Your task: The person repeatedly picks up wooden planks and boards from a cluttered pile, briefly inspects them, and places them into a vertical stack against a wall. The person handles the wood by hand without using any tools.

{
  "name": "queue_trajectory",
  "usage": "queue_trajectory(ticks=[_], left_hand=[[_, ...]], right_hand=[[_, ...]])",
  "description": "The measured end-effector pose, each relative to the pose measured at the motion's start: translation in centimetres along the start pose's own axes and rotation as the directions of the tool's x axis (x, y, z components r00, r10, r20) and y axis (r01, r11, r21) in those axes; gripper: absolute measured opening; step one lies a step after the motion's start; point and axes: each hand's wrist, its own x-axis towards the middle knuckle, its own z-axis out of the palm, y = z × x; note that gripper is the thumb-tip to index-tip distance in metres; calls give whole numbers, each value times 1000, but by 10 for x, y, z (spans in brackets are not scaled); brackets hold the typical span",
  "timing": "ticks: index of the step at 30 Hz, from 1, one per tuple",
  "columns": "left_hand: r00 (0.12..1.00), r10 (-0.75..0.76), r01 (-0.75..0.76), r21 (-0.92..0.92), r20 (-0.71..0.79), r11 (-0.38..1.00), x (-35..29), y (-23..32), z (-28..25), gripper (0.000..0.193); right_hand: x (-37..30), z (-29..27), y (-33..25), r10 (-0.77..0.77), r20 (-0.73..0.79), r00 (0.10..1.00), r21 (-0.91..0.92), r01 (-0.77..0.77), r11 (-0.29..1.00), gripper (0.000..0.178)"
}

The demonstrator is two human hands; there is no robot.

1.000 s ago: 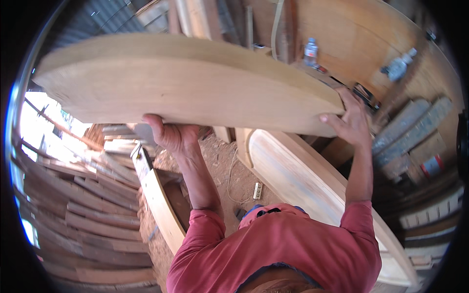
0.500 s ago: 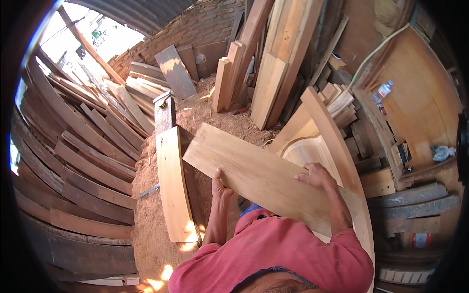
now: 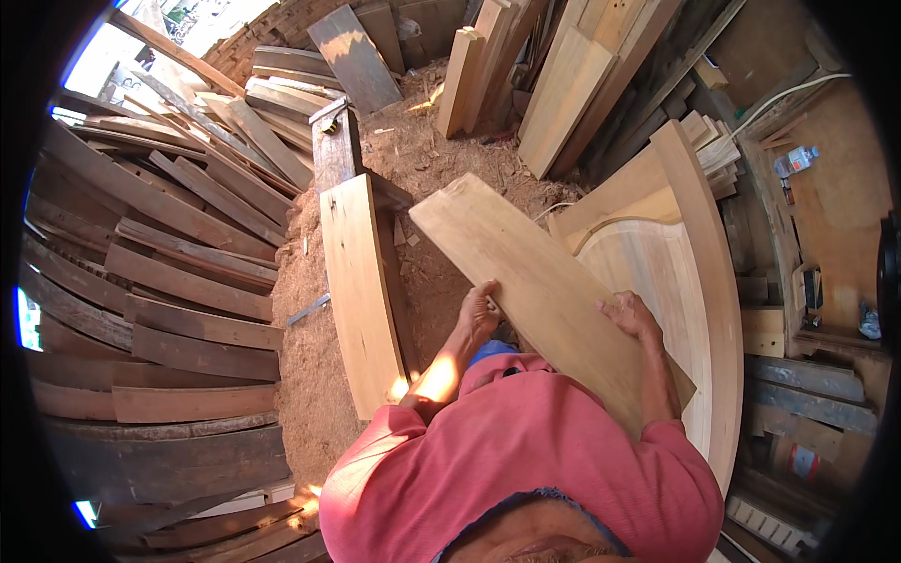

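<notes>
Both hands hold a wide, flat wooden board [image 3: 535, 272] slantwise in front of my body. My left hand [image 3: 480, 308] grips its left edge, with the thumb on top and the other fingers mostly hidden. On the opposite edge, my right hand [image 3: 631, 315] is closed, its fingertips over the upper face. Under and to the right of the board stands a large panelled door [image 3: 652, 272] with a curved moulding, partly covered by the board. Another pale plank [image 3: 355, 291] lies on a narrow wooden bench [image 3: 335, 155] to the left.
Stacked boards [image 3: 188, 310] fill the left side. Upright timbers [image 3: 572, 94] lean at the far side. A plastic bottle [image 3: 796, 161] lies on a plywood sheet [image 3: 845, 225] at right. A blue-grey metal strip [image 3: 310, 310] rests on the sawdust floor [image 3: 305, 385].
The board has turned so that it slants more steeply, its far end pointing further forward. My left hand has come closer to my right. The whole view has shifted.
</notes>
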Motion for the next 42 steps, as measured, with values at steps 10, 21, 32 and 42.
queue_trajectory(ticks=[10,21,32,42], left_hand=[[988,-129,95,309,89,946,-7,-76,43,40],[988,-157,149,386,-12,911,70,-46,47,40],[922,-381,384,298,-72,874,206,113,63,47],[896,-444,427,247,16,870,198,190,124,43]], right_hand=[[-4,-44,17,-75,19,997,4,75,997,80],[93,-13,32,-50,106,993,79,41,996,88],[201,3,-130,51,270,962,60,-70,996,82],[307,-8,-236,125,269,955,-93,-103,990,86]])
